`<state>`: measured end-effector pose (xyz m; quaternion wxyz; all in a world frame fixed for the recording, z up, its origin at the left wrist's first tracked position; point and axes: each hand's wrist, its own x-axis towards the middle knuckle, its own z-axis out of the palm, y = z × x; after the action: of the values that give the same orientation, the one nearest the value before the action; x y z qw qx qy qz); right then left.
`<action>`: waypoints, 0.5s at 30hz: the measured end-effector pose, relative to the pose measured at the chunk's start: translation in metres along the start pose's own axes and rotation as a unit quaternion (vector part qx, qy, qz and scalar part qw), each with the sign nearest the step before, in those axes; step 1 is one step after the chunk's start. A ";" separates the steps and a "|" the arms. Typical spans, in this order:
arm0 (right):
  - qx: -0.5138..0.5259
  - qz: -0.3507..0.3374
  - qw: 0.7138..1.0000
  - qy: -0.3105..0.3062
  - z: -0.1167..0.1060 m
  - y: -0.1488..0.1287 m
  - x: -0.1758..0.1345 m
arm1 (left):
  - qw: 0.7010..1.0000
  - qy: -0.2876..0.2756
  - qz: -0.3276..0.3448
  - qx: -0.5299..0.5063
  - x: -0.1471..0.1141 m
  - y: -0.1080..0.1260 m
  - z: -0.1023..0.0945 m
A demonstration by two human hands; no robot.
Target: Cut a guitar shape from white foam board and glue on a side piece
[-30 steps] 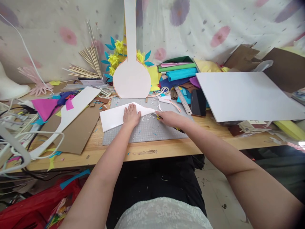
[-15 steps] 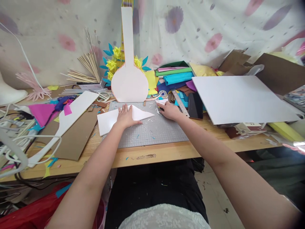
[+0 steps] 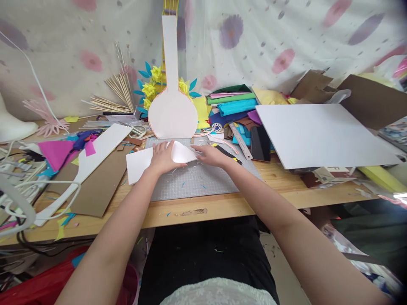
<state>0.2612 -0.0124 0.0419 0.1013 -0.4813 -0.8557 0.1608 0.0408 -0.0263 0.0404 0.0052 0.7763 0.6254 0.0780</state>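
Note:
A piece of white board (image 3: pixel 138 165), straight at its left end and tapering toward the right, lies on the grey cutting mat (image 3: pixel 178 190). My left hand (image 3: pixel 163 159) rests on its middle, fingers spread and thumb apart along the front edge. At the tapered end, my right hand (image 3: pixel 211 156) reaches in with its fingers stretched out, touching or very near the tip; its fingertips partly cover that end. A black and yellow cutter (image 3: pixel 235 159) lies on the mat just right of my right hand. Beside it is a thin white-pink curved strip (image 3: pixel 229 146).
Behind the mat stands a white banjo-shaped board (image 3: pixel 173 114) with yellow paper flowers (image 3: pixel 149 90). A steel ruler (image 3: pixel 241 142) and a phone (image 3: pixel 260 144) lie to the right, before a large white board (image 3: pixel 321 135). Brown cardboard (image 3: pixel 98 186) and cables (image 3: pixel 22 195) are at left.
My right hand has left the cutter on the mat and moved left to the board's pointed end. My left hand and the white board have shifted slightly to the left.

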 end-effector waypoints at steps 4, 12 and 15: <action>0.115 0.051 0.992 0.018 0.000 0.002 0.009 | 1.000 0.013 0.004 -0.007 -0.004 0.002 -0.007; 0.074 0.071 0.995 0.002 -0.016 0.009 0.001 | 0.998 -0.023 0.055 0.029 -0.004 0.008 0.002; 0.036 0.118 0.991 0.056 -0.026 0.028 -0.003 | 0.998 -0.030 0.043 0.037 -0.006 0.003 0.004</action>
<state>0.2935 0.0029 0.0556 0.1469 -0.5833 -0.7794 0.1754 0.0429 -0.0320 0.0356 -0.0078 0.8043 0.5934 0.0313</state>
